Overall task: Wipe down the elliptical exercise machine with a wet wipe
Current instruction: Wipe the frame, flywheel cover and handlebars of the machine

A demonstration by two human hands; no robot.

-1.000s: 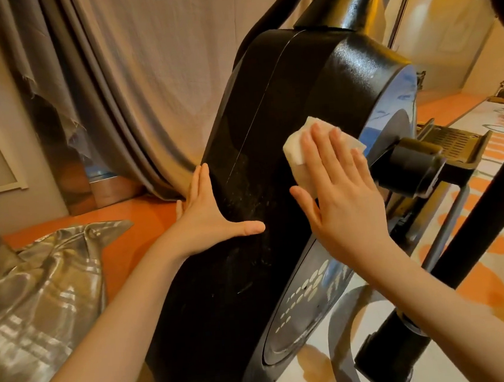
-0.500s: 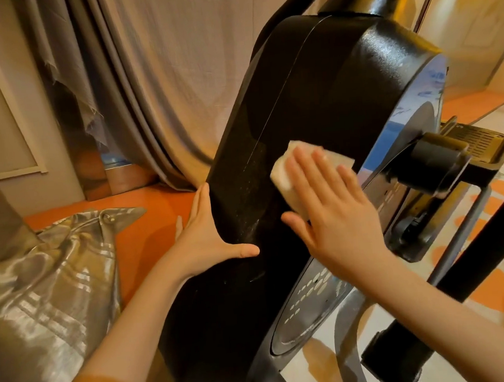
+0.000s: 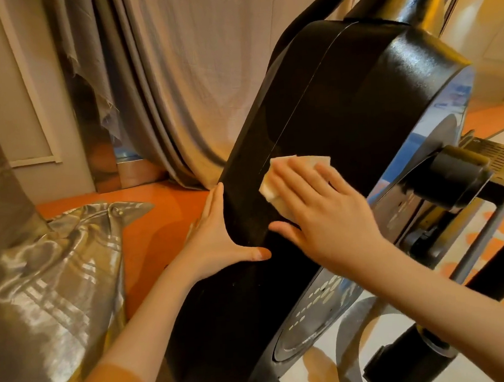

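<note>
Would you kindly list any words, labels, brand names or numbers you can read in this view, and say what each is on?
None can be read.
Side disc of the black housing: pale dashes in rows, a pattern, not letters.
Blue glare higher on that side: too blurred to tell.
Wet wipe: blank.

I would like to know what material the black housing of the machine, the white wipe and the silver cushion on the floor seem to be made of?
Black housing: likely moulded plastic, slightly pebbled and glossy; highlights break up on its rim.
White wipe: thin, soft non-woven sheet, matte; it folds under the right hand.
Silver cushion: satin-like fabric, seemingly; it creases and shines in bands.
</note>
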